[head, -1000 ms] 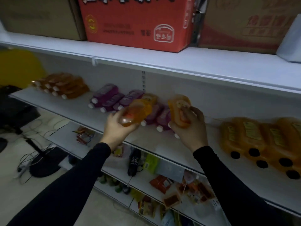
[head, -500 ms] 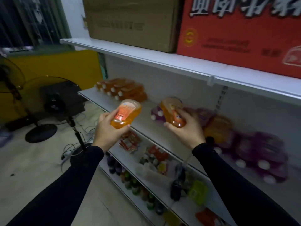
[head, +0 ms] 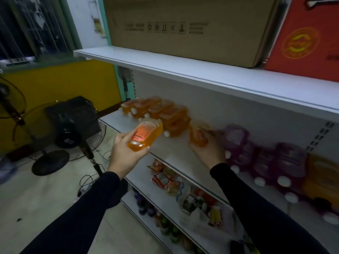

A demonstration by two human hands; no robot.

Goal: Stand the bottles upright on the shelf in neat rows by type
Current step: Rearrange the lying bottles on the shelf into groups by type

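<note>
Bottles fill both our hands right now. Our left hand (head: 126, 153) is wrapped around an orange bottle (head: 145, 135) and holds it in the air, just in front of the shelf (head: 176, 153). Our right hand (head: 211, 150) grips a second orange bottle (head: 199, 136) down low on the shelf board, but that one looks blurry. Just past our hands, a bunch of orange bottles (head: 161, 112) lie on their sides at the left end. Purple bottles (head: 264, 154) lie on their sides to the right. None we can see are standing up. We think we are bringing the two orange ones over to their own kind. Next we need to turn each one so its cap points up and set it flat beside the orange bunch.
</note>
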